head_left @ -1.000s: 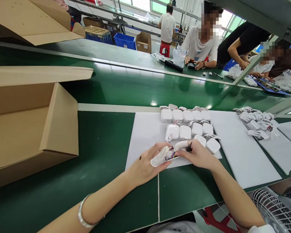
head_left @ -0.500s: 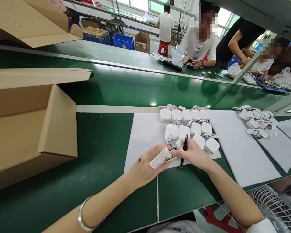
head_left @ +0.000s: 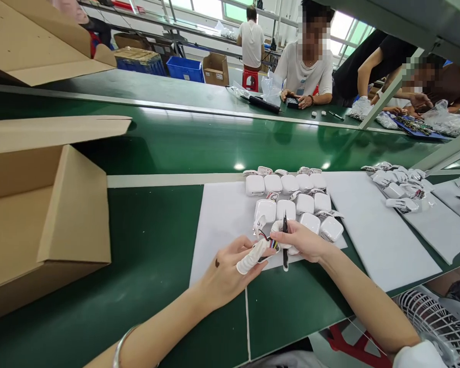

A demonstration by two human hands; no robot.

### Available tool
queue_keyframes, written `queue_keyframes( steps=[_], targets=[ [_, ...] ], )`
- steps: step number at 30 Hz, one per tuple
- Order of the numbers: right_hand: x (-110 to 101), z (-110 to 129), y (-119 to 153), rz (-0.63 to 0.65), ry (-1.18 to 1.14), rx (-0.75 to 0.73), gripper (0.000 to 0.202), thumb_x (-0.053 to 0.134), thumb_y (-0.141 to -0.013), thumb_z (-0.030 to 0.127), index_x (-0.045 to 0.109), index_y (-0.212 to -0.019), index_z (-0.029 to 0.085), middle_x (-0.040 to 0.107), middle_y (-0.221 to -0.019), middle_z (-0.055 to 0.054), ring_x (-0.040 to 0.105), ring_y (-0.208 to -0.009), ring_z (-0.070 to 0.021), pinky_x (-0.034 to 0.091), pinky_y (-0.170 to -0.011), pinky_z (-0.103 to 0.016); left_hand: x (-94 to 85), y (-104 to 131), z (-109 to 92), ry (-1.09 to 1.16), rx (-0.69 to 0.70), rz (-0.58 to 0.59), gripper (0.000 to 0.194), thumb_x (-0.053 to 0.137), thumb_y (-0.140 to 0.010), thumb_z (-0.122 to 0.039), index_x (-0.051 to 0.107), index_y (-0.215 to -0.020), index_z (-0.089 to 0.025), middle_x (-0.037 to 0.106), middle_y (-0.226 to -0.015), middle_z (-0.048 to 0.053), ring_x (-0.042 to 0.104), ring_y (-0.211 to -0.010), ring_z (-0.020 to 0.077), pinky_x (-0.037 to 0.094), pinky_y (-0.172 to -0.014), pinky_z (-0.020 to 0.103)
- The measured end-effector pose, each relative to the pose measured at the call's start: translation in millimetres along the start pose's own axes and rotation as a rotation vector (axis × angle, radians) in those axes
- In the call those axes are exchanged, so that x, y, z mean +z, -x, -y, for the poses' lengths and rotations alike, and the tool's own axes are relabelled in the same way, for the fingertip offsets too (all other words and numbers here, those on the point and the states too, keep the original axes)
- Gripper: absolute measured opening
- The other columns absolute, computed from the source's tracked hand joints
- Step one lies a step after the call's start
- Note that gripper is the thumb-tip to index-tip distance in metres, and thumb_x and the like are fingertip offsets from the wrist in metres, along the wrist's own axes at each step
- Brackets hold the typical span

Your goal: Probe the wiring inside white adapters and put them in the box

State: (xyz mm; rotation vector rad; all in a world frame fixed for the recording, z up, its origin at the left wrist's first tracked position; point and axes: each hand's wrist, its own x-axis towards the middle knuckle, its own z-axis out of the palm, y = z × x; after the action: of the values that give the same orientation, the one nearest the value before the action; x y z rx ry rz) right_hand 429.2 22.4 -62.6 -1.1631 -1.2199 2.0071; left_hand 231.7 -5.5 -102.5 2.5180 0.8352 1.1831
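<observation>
My left hand [head_left: 230,268] is closed around a small white plastic housing with coloured wires [head_left: 273,245] showing inside; the fingers cover most of it. Black tweezers [head_left: 285,258] stand upright in my right hand [head_left: 306,240], tips pointing away from me. The right fingertips are close against the wires, but whether they pinch one I cannot tell. White finger cots [head_left: 249,259] cover some fingers. Just beyond my hands, several rounded white square cases [head_left: 265,210] lie in rows on a white sheet [head_left: 214,220].
An open cardboard box [head_left: 76,214] stands on the green bench at left. More white parts [head_left: 400,186] lie on sheets at right, under a slanted metal post [head_left: 394,87]. Across the bench, a person [head_left: 306,71] handles a dark object. A white fan guard [head_left: 433,317] is at lower right.
The housing has turned so that more coloured wires show. The tweezers have become more upright in my right hand. The whole view has shifted slightly.
</observation>
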Motion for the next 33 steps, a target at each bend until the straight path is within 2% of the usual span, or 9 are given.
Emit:
queue_keyframes(
  steps=[4, 8, 11, 14, 17, 19, 22, 27, 33],
  targets=[
    [-5.3, 2.7, -0.3, 0.100, 0.002, 0.047, 0.030, 0.074, -0.068, 0.037, 0.059, -0.076, 0.013, 0.047, -0.059, 0.006, 0.026, -0.043, -0.0030, 0.016, -0.037, -0.017, -1.0, 1.1, -0.1, 0.037, -0.023, 0.023, 0.037, 0.055, -0.084, -0.013, 0.049, -0.118, -0.024, 0.069, -0.089, 0.000, 0.058, -0.075, 0.0135, 0.051, -0.058, 0.023],
    [-1.1, -1.5, -1.0, -0.002, 0.043, -0.047, 0.028, 0.072, -0.071, 0.038, 0.062, -0.080, 0.013, 0.059, -0.074, 0.000, 0.051, -0.063, -0.0094, 0.038, -0.054, -0.019, -3.3, -0.5, 0.0, 0.004, -0.044, 0.083, 0.034, 0.052, -0.086, -0.016, 0.052, -0.119, -0.026, 0.066, -0.088, 0.002, 0.058, -0.073, 0.0121, 0.050, -0.061, 0.023],
    [3.0, -3.6, -1.3, -0.046, 0.061, -0.075, 0.025, 0.070, -0.073, 0.037, 0.063, -0.080, 0.014, 0.061, -0.077, 0.000, 0.054, -0.071, -0.0118, 0.041, -0.062, -0.021, -4.9, -2.3, -0.5, 0.003, -0.055, 0.100, 0.035, 0.053, -0.086, -0.017, 0.051, -0.120, -0.026, 0.065, -0.088, 0.002, 0.056, -0.076, 0.0126, 0.050, -0.061, 0.023],
    [2.2, -3.1, -2.6, -0.058, 0.015, -0.011, 0.025, 0.070, -0.072, 0.037, 0.061, -0.079, 0.015, 0.057, -0.070, 0.002, 0.048, -0.060, -0.0083, 0.035, -0.050, -0.018, -5.7, -3.4, -1.6, -0.008, -0.050, 0.094, 0.035, 0.053, -0.086, -0.017, 0.051, -0.120, -0.025, 0.065, -0.085, 0.001, 0.054, -0.075, 0.0128, 0.048, -0.060, 0.022],
    [-2.7, -2.0, -3.2, -0.047, -0.066, 0.084, 0.028, 0.068, -0.071, 0.036, 0.050, -0.065, 0.015, 0.041, -0.051, 0.007, 0.028, -0.042, -0.0043, 0.017, -0.037, -0.017, -5.6, -3.6, -3.1, -0.033, -0.044, 0.081, 0.035, 0.053, -0.085, -0.016, 0.052, -0.119, -0.025, 0.066, -0.082, 0.000, 0.053, -0.075, 0.0133, 0.047, -0.057, 0.022],
    [-6.2, -0.7, -0.6, -0.059, -0.096, 0.107, 0.031, 0.064, -0.072, 0.035, 0.041, -0.061, 0.017, 0.033, -0.047, 0.009, 0.019, -0.040, -0.0039, 0.012, -0.036, -0.018, -4.9, -3.3, -3.8, -0.044, -0.044, 0.075, 0.034, 0.054, -0.085, -0.017, 0.052, -0.119, -0.024, 0.066, -0.084, 0.000, 0.053, -0.075, 0.0134, 0.047, -0.058, 0.022],
    [-9.5, 2.2, 8.5, -0.200, -0.042, 0.014, 0.031, 0.061, -0.075, 0.039, 0.040, -0.066, 0.018, 0.036, -0.051, 0.008, 0.026, -0.042, -0.0049, 0.019, -0.037, -0.018, -3.0, -2.5, -3.9, -0.064, -0.033, 0.065, 0.036, 0.053, -0.085, -0.016, 0.051, -0.120, -0.023, 0.068, -0.090, 0.001, 0.055, -0.078, 0.0138, 0.049, -0.059, 0.022],
    [-4.4, 3.7, 20.2, -0.477, 0.187, -0.447, 0.039, 0.053, -0.081, 0.057, 0.046, -0.093, 0.021, 0.046, -0.063, 0.005, 0.036, -0.045, -0.0071, 0.029, -0.040, -0.020, -1.2, -3.3, -3.6, -0.080, -0.025, 0.064, 0.036, 0.053, -0.084, -0.015, 0.051, -0.119, -0.023, 0.068, -0.093, 0.001, 0.057, -0.081, 0.0151, 0.050, -0.058, 0.023],
    [13.8, -11.8, 16.8, -0.767, 0.358, -0.563, 0.051, 0.041, -0.079, 0.071, 0.045, -0.069, 0.021, 0.039, -0.048, 0.003, 0.037, -0.039, -0.0105, 0.031, -0.039, -0.025, -1.1, -5.7, -6.5, -0.105, -0.014, 0.035, 0.033, 0.052, -0.085, -0.015, 0.051, -0.117, -0.022, 0.068, -0.090, 0.002, 0.057, -0.077, 0.0146, 0.051, -0.057, 0.022]
  ],
)
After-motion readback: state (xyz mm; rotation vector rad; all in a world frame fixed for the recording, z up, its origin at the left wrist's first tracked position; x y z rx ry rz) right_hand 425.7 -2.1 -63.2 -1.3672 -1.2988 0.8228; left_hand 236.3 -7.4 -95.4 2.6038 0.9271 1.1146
